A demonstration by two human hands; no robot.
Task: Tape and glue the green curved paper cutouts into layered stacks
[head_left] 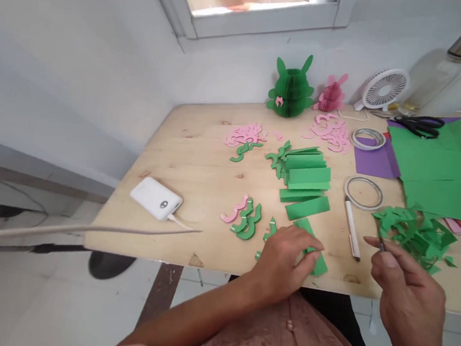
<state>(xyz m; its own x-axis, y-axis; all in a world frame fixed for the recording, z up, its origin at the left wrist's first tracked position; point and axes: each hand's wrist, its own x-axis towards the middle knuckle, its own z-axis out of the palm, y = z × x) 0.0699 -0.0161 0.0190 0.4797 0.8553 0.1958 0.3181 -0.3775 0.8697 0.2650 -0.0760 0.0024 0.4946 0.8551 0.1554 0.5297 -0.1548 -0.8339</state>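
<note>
My left hand (285,261) is closed in a pinch near the table's front edge, with a small bit of green paper showing between thumb and fingertips. Partly under it lies a green paper strip (321,264). My right hand (411,296) grips a slim dark tool (381,243), mostly hidden by the fingers. Green paper scraps (419,235) lie just beyond that hand. Left of my left hand are wavy green cutouts (252,223) and a wavy pink cutout (235,210). Folded green strips (308,177) lie farther back.
A white pen (352,229) and tape rolls (346,191) lie between the strips and scraps. Black scissors (418,126) rest on green sheets (445,165). A white power bank (156,198) with its cable is at left. A green paper figure (291,92) and a fan (385,89) stand behind.
</note>
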